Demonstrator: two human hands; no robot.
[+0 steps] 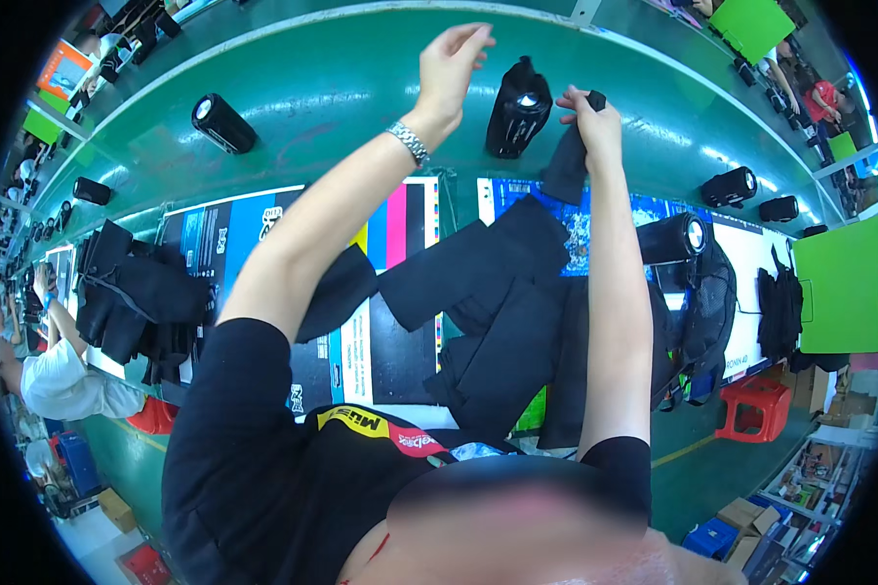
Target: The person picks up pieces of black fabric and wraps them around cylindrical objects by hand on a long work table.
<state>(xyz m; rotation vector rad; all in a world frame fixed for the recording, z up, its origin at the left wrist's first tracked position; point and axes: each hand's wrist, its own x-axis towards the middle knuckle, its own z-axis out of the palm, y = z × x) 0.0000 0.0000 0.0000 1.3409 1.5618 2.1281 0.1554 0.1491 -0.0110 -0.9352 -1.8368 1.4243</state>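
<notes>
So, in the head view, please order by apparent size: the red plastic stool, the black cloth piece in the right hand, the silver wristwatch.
1. Red plastic stool
2. Black cloth piece, looks nearly alike; differing distance from the camera makes their order unsure
3. Silver wristwatch, clearly smallest

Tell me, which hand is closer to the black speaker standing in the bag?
Right. The right hand grips a black cloth just beside the speaker, nearly touching it. The left hand is open, raised up on its other side, a bit farther off.
</notes>
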